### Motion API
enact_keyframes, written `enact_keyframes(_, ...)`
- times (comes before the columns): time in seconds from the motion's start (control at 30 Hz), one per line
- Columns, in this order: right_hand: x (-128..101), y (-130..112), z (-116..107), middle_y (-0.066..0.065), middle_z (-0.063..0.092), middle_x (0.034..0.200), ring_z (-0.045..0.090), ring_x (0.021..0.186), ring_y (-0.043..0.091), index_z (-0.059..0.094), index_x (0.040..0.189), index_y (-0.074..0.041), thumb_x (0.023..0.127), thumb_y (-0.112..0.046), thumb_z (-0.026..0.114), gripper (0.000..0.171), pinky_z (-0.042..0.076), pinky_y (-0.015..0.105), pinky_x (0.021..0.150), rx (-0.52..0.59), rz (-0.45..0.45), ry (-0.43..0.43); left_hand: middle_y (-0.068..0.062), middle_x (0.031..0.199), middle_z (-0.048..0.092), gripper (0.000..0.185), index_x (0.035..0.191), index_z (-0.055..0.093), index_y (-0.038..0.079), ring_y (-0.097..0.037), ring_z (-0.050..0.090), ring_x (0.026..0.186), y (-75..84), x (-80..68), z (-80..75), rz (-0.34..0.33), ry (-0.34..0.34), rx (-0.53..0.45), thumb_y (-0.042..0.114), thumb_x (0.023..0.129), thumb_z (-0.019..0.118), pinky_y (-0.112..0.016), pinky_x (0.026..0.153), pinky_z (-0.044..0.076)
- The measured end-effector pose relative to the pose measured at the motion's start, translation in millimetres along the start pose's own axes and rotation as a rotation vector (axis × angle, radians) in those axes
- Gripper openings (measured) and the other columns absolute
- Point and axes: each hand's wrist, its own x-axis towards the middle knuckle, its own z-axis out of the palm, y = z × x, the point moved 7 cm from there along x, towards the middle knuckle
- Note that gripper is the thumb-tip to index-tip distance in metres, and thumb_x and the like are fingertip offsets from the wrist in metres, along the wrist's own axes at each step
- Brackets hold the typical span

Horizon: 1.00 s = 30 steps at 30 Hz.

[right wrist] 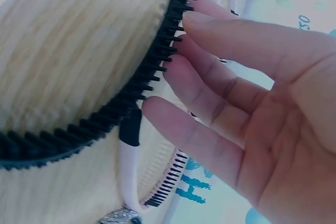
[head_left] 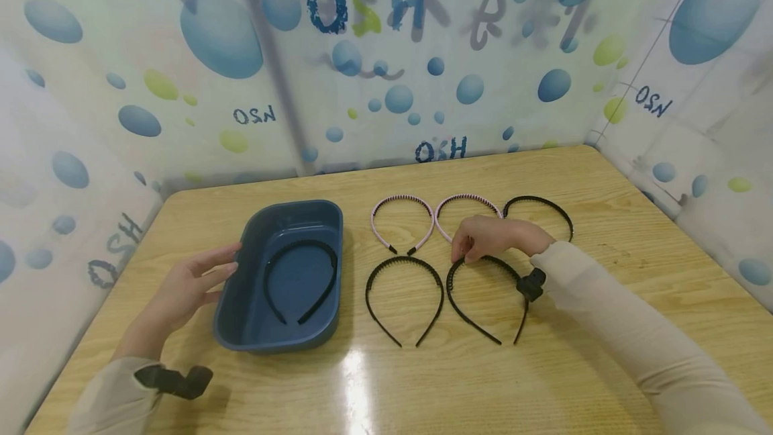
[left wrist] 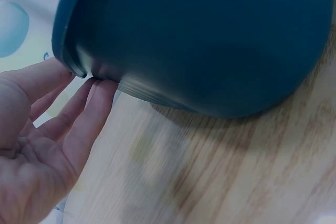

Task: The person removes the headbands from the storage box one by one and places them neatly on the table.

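Observation:
My right hand pinches the top of a black toothed headband in the front row on the table. Its thumb and fingertips meet at the comb teeth, and the band's two ends point toward me. My left hand touches the left side of a blue plastic basin, fingers fairly straight against the rim and outer wall. Inside the basin lies one black headband. Left of the pinched band, another black toothed headband lies flat.
Behind the front row lie two pink headbands, a left one and a middle one, then a black headband partly hidden by my right arm. The wooden table meets patterned walls at its back and sides.

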Motion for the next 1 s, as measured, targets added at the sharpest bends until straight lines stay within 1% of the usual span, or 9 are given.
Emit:
enact_keyframes(0.1, 0, -4, -4, 0.008, 0.066, 0.095, 0.059, 0.078, 0.014, 0.069, 0.098, -0.001, 0.084, 0.006, 0.061, 0.018, 0.050, 0.028, 0.068, 0.005, -0.010, 0.001, -0.003, 0.136, 0.038, 0.053, 0.141, 0.035, 0.006, 0.010, 0.046, 0.105, 0.3, 0.0, -0.2, -0.003, 0.002, 0.004, 0.026, 0.095, 0.052, -0.025, 0.079, 0.048)
enact_keyframes(0.2, 1, -7, -9, 0.009, 0.065, 0.092, 0.058, 0.073, 0.011, 0.068, 0.102, 0.001, 0.086, 0.003, 0.059, 0.018, 0.049, 0.027, 0.064, 0.000, 0.003, 0.004, -0.003, 0.136, 0.039, 0.053, 0.141, 0.036, 0.006, 0.010, 0.046, 0.105, 0.5, 0.2, -0.4, -0.003, 0.005, 0.003, 0.026, 0.095, 0.052, -0.025, 0.079, 0.048)
enact_keyframes(0.27, 3, -9, -12, 0.010, 0.065, 0.091, 0.058, 0.072, 0.011, 0.067, 0.104, 0.002, 0.087, 0.001, 0.059, 0.019, 0.049, 0.026, 0.063, -0.006, 0.011, 0.005, -0.002, 0.135, 0.039, 0.053, 0.141, 0.036, 0.006, 0.010, 0.046, 0.104, 0.6, 0.3, -0.4, -0.004, 0.007, 0.001, 0.026, 0.095, 0.052, -0.025, 0.079, 0.048)
enact_keyframes(0.43, 10, -18, -19, 0.011, 0.065, 0.087, 0.061, 0.074, 0.020, 0.066, 0.105, 0.003, 0.086, 0.001, 0.060, 0.019, 0.050, 0.028, 0.065, -0.006, -0.003, 0.007, 0.001, 0.133, 0.040, 0.052, 0.141, 0.036, 0.006, 0.010, 0.046, 0.104, 0.1, 0.3, -0.7, -0.002, 0.010, -0.003, 0.026, 0.095, 0.052, -0.025, 0.079, 0.048)
enact_keyframes(0.53, 15, -26, -24, 0.010, 0.064, 0.080, 0.059, 0.068, 0.024, 0.067, 0.104, 0.003, 0.087, 0.001, 0.060, 0.019, 0.048, 0.028, 0.062, 0.004, -0.005, 0.006, 0.002, 0.132, 0.041, 0.052, 0.141, 0.036, 0.006, 0.010, 0.045, 0.104, -0.3, 0.0, -0.9, 0.003, 0.009, -0.002, 0.025, 0.095, 0.052, -0.025, 0.079, 0.048)
enact_keyframes(0.7, 27, -36, -31, 0.010, 0.062, 0.078, 0.050, 0.058, 0.015, 0.067, 0.105, 0.001, 0.087, 0.000, 0.059, 0.019, 0.043, 0.026, 0.056, -0.012, -0.015, 0.007, 0.004, 0.132, 0.040, 0.052, 0.141, 0.035, 0.005, 0.010, 0.044, 0.105, -1.0, -0.1, -1.1, 0.014, 0.000, -0.002, 0.024, 0.095, 0.051, -0.024, 0.078, 0.048)
enact_keyframes(0.87, 41, -50, -36, 0.007, 0.063, 0.074, 0.050, 0.058, 0.010, 0.066, 0.108, -0.001, 0.088, -0.003, 0.060, 0.021, 0.044, 0.026, 0.058, -0.039, -0.010, -0.009, 0.000, 0.136, 0.039, 0.052, 0.141, 0.035, 0.006, 0.010, 0.044, 0.106, -1.5, 0.4, -1.4, 0.013, -0.003, 0.002, 0.024, 0.095, 0.051, -0.024, 0.079, 0.048)
enact_keyframes(1.0, 54, -63, -37, 0.009, 0.065, 0.084, 0.057, 0.068, 0.014, 0.066, 0.108, -0.001, 0.088, -0.004, 0.060, 0.021, 0.048, 0.028, 0.064, -0.076, -0.047, -0.020, -0.002, 0.135, 0.039, 0.052, 0.141, 0.035, 0.005, 0.009, 0.045, 0.106, -1.1, -0.2, -1.6, 0.013, 0.001, -0.001, 0.024, 0.095, 0.052, -0.024, 0.079, 0.048)
